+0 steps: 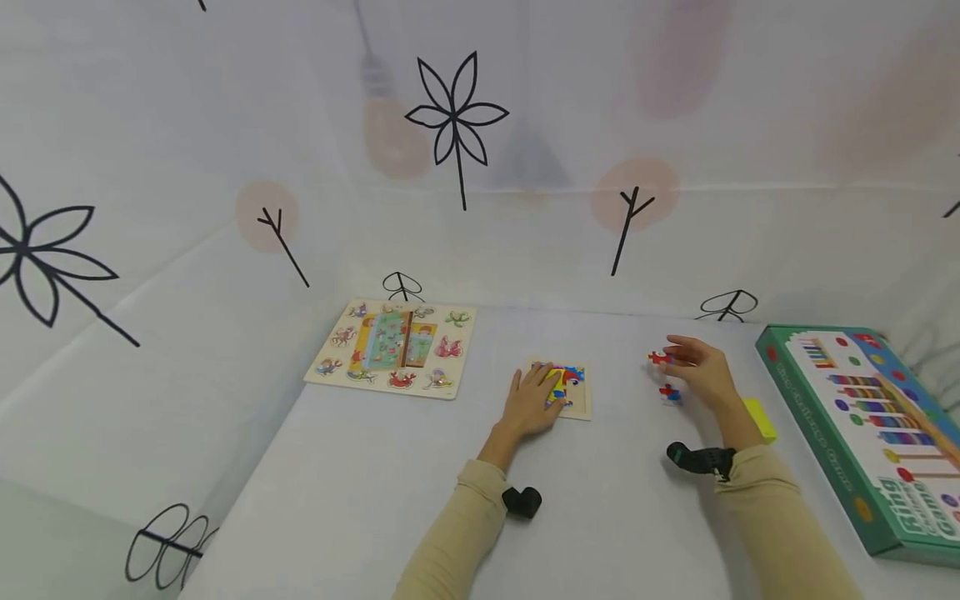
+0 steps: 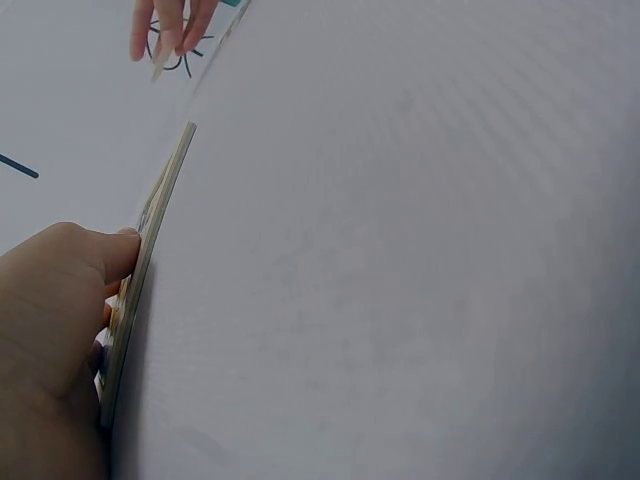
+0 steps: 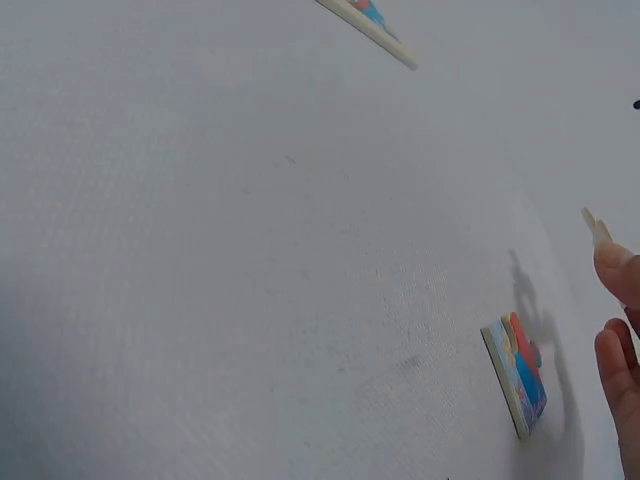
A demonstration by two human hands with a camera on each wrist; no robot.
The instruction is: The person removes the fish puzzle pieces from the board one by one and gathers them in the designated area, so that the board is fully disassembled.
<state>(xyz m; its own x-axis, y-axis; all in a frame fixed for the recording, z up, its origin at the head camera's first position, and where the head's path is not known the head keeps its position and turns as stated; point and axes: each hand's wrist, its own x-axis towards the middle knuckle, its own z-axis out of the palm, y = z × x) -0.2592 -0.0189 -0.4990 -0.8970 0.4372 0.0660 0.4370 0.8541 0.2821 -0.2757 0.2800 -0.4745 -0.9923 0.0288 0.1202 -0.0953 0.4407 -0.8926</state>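
My left hand (image 1: pixel 531 402) rests on a small wooden jigsaw puzzle board (image 1: pixel 576 412), its fingers lying over the colourful picture. In the left wrist view the thumb touches the edge of the board (image 2: pixel 150 235). Off to the right, my right hand (image 1: pixel 701 367) pinches a red and blue jigsaw piece (image 1: pixel 658 357) above the table. The held piece (image 3: pixel 597 228) appears edge-on in the right wrist view. Below that hand, a second jigsaw piece (image 1: pixel 670 393) in red and blue lies on the table. Part of the puzzle picture is hidden under the left fingers.
A larger wooden picture board (image 1: pixel 382 379) with sea creatures lies at the back left. Beside the right forearm is a yellow block (image 1: pixel 761 419), partly covered. A big green game box (image 1: pixel 840 450) stands along the right side of the white table (image 1: pixel 360 492).
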